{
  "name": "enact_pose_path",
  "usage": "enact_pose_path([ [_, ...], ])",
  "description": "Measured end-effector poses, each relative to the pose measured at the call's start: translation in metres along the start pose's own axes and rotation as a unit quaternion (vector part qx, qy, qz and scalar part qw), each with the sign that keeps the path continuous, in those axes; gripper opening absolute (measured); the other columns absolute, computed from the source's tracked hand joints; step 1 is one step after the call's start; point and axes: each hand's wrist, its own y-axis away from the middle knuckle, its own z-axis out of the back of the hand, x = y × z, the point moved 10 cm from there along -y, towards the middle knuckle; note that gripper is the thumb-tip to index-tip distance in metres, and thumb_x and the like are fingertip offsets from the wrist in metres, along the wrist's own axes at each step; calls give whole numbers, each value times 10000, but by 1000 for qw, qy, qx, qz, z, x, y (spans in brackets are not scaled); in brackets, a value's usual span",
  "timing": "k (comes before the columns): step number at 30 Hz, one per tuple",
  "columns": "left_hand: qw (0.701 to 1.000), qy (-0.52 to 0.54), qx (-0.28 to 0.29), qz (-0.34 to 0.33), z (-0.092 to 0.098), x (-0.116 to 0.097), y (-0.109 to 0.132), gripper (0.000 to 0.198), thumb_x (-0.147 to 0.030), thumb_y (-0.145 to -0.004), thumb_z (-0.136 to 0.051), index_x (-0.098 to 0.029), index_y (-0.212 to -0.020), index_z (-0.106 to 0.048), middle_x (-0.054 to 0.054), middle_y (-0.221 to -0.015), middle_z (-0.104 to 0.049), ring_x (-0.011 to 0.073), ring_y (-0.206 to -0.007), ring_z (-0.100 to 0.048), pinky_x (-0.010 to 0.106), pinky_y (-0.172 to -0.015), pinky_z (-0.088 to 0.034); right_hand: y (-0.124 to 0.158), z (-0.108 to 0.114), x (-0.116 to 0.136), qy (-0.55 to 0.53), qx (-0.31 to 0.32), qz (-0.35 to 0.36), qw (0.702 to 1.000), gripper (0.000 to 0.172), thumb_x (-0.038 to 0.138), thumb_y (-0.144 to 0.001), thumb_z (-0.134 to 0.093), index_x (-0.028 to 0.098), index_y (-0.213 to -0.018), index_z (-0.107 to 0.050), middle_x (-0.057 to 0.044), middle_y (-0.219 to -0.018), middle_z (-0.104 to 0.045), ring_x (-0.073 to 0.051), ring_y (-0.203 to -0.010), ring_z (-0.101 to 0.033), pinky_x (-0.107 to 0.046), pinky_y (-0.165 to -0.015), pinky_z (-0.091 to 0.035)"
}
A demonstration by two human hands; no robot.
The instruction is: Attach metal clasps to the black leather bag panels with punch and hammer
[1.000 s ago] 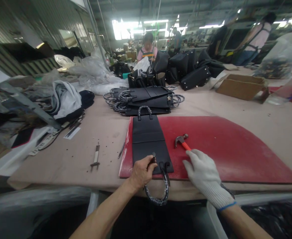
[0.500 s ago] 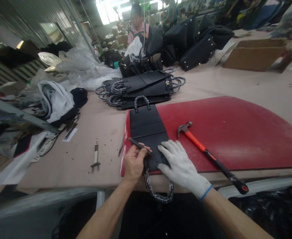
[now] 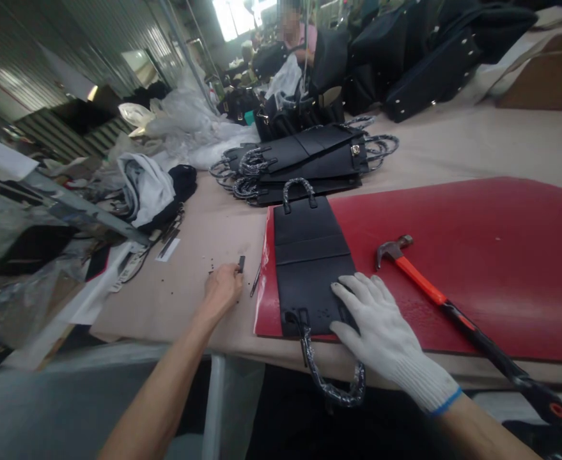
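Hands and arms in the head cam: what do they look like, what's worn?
Left hand: bare, no glove. Right hand: white knitted fabric glove, small dark marks at the fingertips, ribbed cuff with a blue edge. No sleeve shows on either forearm.

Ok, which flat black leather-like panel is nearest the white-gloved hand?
The black leather-like panel on the flat red mat, with the white-gloved right hand over its edge; the other black panels lie stacked beyond.

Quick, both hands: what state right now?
Left hand: closed on a dark tool.
Right hand: open, gloved, resting on the black panel.
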Motion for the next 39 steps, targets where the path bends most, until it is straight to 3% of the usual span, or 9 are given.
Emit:
enact_pose_path([
  [9,999,36,28,-26,-8,-26,-12,238,-296,-911,-579,-217,-970,-795,92,-988,-807,242,-999,-735,290,-838,-519,1,-5,-4,37,-46,41,997,546,391,-872,-617,154,-1364,-632,-177,-1412,-595,-432,-1337,-502,-674,-1119,-396],
  [14,995,50,72,-43,-19,-42,-20,193,-228,-818,-636,-198,-934,-787,125,-980,-804,259,-974,-746,292,-792,-523,2,-3,-3,44,-52,45,997,535,402,-889,-594,164,-1367,-621,-162,-1418,-594,-418,-1339,-504,-663,-1131,-389],
  [19,993,56,104,-29,-21,-43,-25,44,-206,-685,-725,-175,-714,-732,172,-853,-785,311,-911,-755,322,-741,-530,2,-4,-5,35,-50,43,997,529,400,-898,-596,168,-1372,-618,-158,-1424,-593,-408,-1350,-497,-657,-1144,-374],
  [23,988,101,116,-3,-20,-37,-27,147,-246,-632,-758,-184,-571,-639,133,-650,-723,295,-788,-748,315,-695,-540,1,-4,-4,33,-32,28,999,531,390,-893,-608,162,-1373,-623,-162,-1428,-588,-402,-1372,-474,-650,-1167,-347],
  [27,975,196,107,7,-13,-25,-21,127,-278,-722,-672,-169,-675,-627,59,-572,-665,246,-657,-722,310,-622,-561,0,-2,0,19,-2,3,1000,553,358,-867,-656,164,-1383,-617,-150,-1448,-571,-388,-1391,-449,-627,-1201,-311],
  [30,919,383,94,-3,-9,-29,-1,254,-337,-801,-640,-150,-972,-633,53,-757,-736,209,-704,-746,323,-663,-609,0,0,1,4,7,-10,1000,555,335,-851,-673,170,-1378,-617,-140,-1456,-567,-384,-1398,-436,-625,-1216,-287],
  [34,724,679,122,-17,-18,-73,47,488,-397,-693,-836,-164,-1067,-626,54,-858,-761,212,-796,-765,354,-750,-636,0,0,2,-2,9,-14,1000,552,334,-849,-684,169,-1371,-619,-136,-1452,-567,-388,-1403,-423,-629,-1226,-267],
  [36,707,694,134,-38,-26,-102,67,452,-419,-711,-844,-162,-1019,-633,47,-856,-756,203,-827,-763,344,-791,-630,0,0,2,-3,9,-14,1000,550,336,-854,-680,166,-1373,-617,-139,-1451,-566,-389,-1404,-419,-628,-1225,-270],
  [39,717,678,141,-79,-37,-135,84,328,-419,-814,-763,-171,-963,-609,39,-858,-754,184,-805,-757,335,-799,-626,0,0,3,-2,10,-14,1000,554,330,-861,-669,166,-1387,-605,-139,-1457,-559,-387,-1402,-422,-628,-1223,-274],
])
